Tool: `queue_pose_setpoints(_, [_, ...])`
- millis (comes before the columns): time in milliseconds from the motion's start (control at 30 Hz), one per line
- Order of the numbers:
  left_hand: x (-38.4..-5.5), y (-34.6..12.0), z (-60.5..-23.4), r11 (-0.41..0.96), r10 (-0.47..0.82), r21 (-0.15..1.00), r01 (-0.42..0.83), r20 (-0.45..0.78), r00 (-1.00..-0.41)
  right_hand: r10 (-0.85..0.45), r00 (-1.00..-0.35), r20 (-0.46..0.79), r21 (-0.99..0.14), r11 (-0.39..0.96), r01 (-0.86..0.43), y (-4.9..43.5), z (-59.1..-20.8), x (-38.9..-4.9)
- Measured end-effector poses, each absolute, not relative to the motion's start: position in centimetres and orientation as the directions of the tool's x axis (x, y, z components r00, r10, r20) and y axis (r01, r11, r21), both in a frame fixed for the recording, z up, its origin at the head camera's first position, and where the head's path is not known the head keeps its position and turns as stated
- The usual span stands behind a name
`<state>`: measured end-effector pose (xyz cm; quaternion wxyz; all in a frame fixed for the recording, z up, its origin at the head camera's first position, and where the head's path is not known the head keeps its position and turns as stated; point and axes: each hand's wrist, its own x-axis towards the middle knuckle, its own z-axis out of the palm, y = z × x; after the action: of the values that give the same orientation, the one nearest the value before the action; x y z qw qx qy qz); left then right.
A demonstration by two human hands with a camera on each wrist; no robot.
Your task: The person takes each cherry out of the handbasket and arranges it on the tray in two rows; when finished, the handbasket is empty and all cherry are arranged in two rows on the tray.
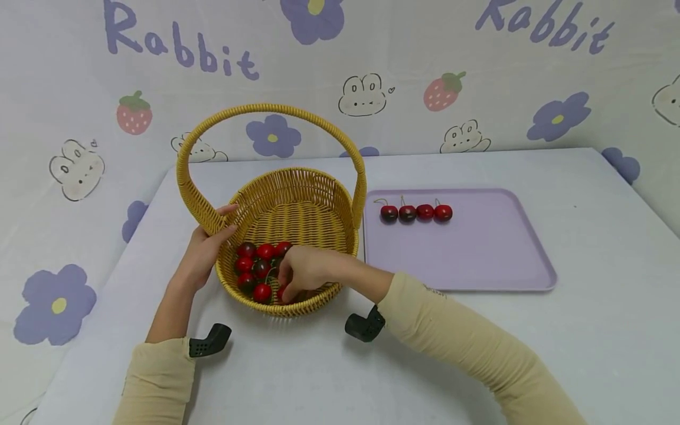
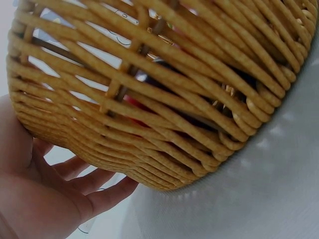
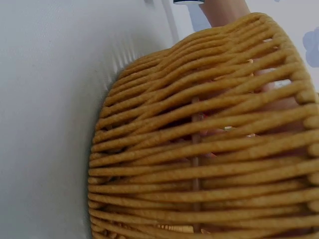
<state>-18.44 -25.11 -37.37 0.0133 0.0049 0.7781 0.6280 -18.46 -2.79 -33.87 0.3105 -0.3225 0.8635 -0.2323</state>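
A yellow woven basket (image 1: 305, 221) with a tall arched handle stands on the left half of the table in the head view. My left hand (image 1: 203, 252) grips its left rim by the foot of the handle. The left wrist view shows that hand (image 2: 50, 194) against the outer wall. Reaching over the right rim, my right hand (image 1: 309, 268) is down inside the basket. Its fingertips pinch a red cherry (image 1: 281, 292), partly hidden by the fingers. Several dark red cherries (image 1: 245, 264) lie beside it at the basket's near left. The weave mostly hides the right hand in the right wrist view.
To the right lies a lilac tray (image 1: 467, 254), its left edge close to the basket. A row of several cherries (image 1: 407, 213) sits along its upper left. Behind the white table (image 1: 297, 378) hangs a printed cloth (image 1: 414, 53).
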Motion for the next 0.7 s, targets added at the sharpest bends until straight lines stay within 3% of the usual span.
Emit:
queue_pose_setpoints(433, [-18.4, -25.1, -37.3, 0.209, 0.021, 0.978, -0.007, -0.012, -1.000, -0.720, -0.612, -0.327, -0.627, 0.650, -0.429, -0.5, -31.9, -19.6])
queue_pose_setpoints(700, [-18.4, -25.1, -37.3, 0.211, 0.021, 0.977, -0.009, -0.013, -1.000, -0.739, -0.609, -0.289, -0.724, 0.585, -0.366, 1.7, -30.6, -20.1])
